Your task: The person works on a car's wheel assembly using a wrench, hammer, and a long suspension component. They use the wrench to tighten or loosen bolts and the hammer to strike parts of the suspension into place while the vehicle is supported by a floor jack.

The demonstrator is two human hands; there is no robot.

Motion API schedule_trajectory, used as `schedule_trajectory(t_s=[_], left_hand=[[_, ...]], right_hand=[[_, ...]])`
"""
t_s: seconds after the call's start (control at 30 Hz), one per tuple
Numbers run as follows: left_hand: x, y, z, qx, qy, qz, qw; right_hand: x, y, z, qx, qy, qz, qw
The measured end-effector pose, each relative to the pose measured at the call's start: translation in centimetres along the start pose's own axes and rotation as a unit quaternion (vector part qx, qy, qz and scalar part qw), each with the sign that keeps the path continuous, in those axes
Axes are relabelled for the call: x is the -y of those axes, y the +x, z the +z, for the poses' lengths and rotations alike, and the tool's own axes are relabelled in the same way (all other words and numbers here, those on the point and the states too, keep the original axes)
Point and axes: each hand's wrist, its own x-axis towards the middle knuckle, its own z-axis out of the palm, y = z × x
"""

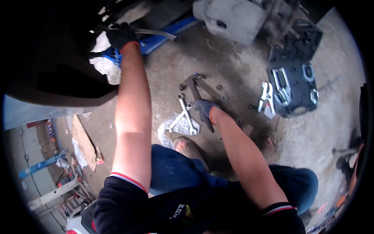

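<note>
My right hand, in a dark glove with an orange-red cuff, is closed round the handle of a hammer. The hammer's head points away from me, above the concrete floor. Up at the far left my left hand, gloved likewise, grips a long bent metal bar by the dark wheel well. Shadow hides the bar's left end. Two combination wrenches lie crossed, partly on a clear plastic bag, between my right hand and my foot. Several nuts are scattered close to the hammer.
At the right lies an open black tool case with silver puller parts. A large grey metal assembly stands at the far side. Blue metal jack parts lie beyond my left hand. A car body panel borders the left.
</note>
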Motion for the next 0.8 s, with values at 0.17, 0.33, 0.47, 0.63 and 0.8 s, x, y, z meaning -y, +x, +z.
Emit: schedule_trajectory(t_s=[0.17, 0.33, 0.47, 0.63, 0.8], left_hand=[[-2.5, -0.6, 1.4, 0.014, -0.077, -0.006, 0.997], [2.7, 1.7, 1.3, 0.060, 0.139, 0.085, 0.985], [4.1, 3.6, 1.3, 0.046, 0.262, 0.148, 0.953], [0.2, 0.7, 1.0, 0.001, 0.033, -0.043, 0.999], [-0.3, 1.9, 1.2, 0.014, 0.062, -0.151, 0.986]], right_hand=[[-0.1, -4.6, -0.8, 0.028, 0.092, 0.023, 0.995], [1.0, -4.3, 3.2, -0.010, 0.107, -0.032, 0.994], [5.5, -7.2, 7.9, -0.133, -0.012, -0.235, 0.963], [11.5, -8.7, 9.9, -0.102, 0.083, -0.332, 0.934], [16.4, -5.5, 10.6, -0.055, 0.078, -0.290, 0.952]])
